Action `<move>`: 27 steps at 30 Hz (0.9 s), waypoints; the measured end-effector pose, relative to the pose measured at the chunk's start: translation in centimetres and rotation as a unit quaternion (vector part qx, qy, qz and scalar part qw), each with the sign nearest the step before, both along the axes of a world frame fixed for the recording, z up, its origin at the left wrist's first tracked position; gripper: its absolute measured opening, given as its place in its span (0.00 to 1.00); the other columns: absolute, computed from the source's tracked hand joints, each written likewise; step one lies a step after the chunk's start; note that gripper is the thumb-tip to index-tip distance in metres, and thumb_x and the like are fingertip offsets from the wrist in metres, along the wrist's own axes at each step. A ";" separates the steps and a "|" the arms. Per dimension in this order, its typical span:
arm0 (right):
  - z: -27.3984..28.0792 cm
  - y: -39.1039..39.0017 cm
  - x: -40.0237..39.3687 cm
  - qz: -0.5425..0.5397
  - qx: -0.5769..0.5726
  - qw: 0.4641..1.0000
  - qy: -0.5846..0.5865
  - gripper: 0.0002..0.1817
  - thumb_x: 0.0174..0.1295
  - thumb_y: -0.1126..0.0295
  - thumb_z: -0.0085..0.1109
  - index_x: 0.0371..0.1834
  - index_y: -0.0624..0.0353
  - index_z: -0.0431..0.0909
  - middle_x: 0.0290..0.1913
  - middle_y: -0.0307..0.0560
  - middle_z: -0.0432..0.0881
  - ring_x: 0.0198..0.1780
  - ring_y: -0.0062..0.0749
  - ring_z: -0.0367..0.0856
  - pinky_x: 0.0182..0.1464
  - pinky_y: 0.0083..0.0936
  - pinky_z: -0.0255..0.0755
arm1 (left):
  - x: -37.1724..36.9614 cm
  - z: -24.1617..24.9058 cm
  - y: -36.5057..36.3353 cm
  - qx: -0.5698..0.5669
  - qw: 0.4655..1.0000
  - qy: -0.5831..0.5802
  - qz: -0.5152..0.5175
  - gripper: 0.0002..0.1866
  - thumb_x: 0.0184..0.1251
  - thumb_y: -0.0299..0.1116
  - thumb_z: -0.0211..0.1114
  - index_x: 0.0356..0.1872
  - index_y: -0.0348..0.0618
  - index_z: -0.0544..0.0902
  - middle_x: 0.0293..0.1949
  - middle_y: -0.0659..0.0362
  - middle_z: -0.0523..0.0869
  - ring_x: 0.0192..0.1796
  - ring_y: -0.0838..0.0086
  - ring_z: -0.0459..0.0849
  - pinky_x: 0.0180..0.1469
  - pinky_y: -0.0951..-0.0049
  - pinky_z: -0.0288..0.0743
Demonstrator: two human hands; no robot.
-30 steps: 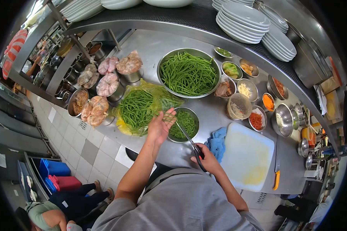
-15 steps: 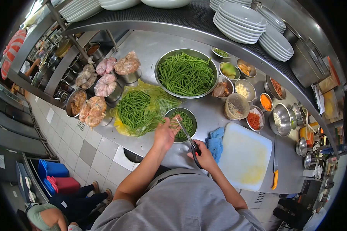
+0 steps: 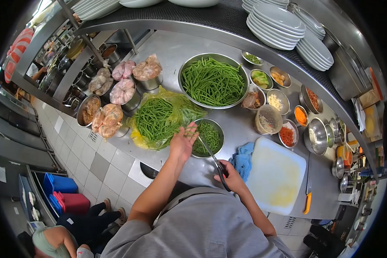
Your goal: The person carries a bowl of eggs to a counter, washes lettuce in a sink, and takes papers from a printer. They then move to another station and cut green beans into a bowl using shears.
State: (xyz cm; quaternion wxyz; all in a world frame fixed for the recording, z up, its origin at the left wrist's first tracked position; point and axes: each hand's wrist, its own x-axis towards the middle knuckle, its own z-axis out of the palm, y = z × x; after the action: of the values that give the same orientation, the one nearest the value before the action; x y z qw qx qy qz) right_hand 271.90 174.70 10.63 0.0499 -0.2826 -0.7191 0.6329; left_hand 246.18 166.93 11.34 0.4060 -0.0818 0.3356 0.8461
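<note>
My right hand (image 3: 231,175) is wrapped round the black handles of a pair of scissors (image 3: 208,150), whose blades point up and left, over the near-left rim of a small steel bowl. That bowl holds short cut green beans (image 3: 209,136). My left hand (image 3: 182,142) is palm up just left of the bowl, its fingers stretched out and apart, with no bean visible in it. Beside it, an opened yellow plastic bag (image 3: 138,139) is spread under a heap of long green beans (image 3: 157,118). Behind stands a large steel bowl (image 3: 180,86) full of long green beans (image 3: 211,81).
A blue cloth (image 3: 242,160) lies against a white cutting board (image 3: 276,172); a yellow-handled knife (image 3: 308,201) rests to its right. Bowls of ingredients line the right. Bagged meat (image 3: 122,91) stands in pots at left. A plate shelf (image 3: 180,26) crosses above. A person (image 3: 56,241) is at lower left.
My left hand has gone from curled fingers to fingers spread out beside the bowl. The scissors stay in my right hand. The whole view has shifted slightly.
</note>
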 end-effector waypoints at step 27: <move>-1.4 0.0 2.5 -0.072 -0.042 0.996 -0.037 0.33 0.56 0.65 0.79 0.64 0.58 0.75 0.31 0.31 0.75 0.33 0.17 0.70 0.37 0.19 0.68 | -3.9 6.7 5.4 -0.242 0.716 0.650 -0.081 0.11 0.82 0.36 0.51 0.50 0.39 0.74 0.47 0.56 0.91 0.45 0.75 0.83 0.53 0.70 0.75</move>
State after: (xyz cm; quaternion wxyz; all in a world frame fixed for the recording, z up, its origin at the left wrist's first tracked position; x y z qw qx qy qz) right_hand 274.43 174.68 9.18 0.0566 -0.3588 -0.6708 0.6466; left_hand 242.27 172.37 18.05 0.1215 0.4198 0.7156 0.5449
